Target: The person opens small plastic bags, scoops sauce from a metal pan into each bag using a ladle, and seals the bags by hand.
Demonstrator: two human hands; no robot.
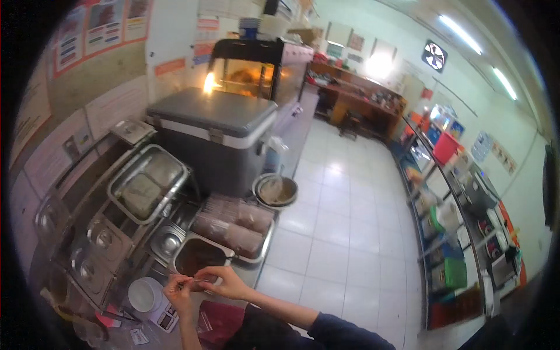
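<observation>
My left hand [179,290] and my right hand [224,281] meet at the bottom centre, fingertips pinched close together. Between them stretches a small, thin, clear item, perhaps the edge of a plastic bag. Just beyond the hands is a metal container [201,254] with brown contents. Left of my left hand, a white bowl [142,296] rests on a digital scale [167,319]. A dark red packet [223,319] lies below my hands, near my body.
Clear-wrapped stacks [228,234] sit in a tray behind the container. Lidded steel pans [105,237] stand at left, a large grey cooler [213,116] behind. A metal bowl [276,190] is by the counter edge. Shelving [431,233] lines the right.
</observation>
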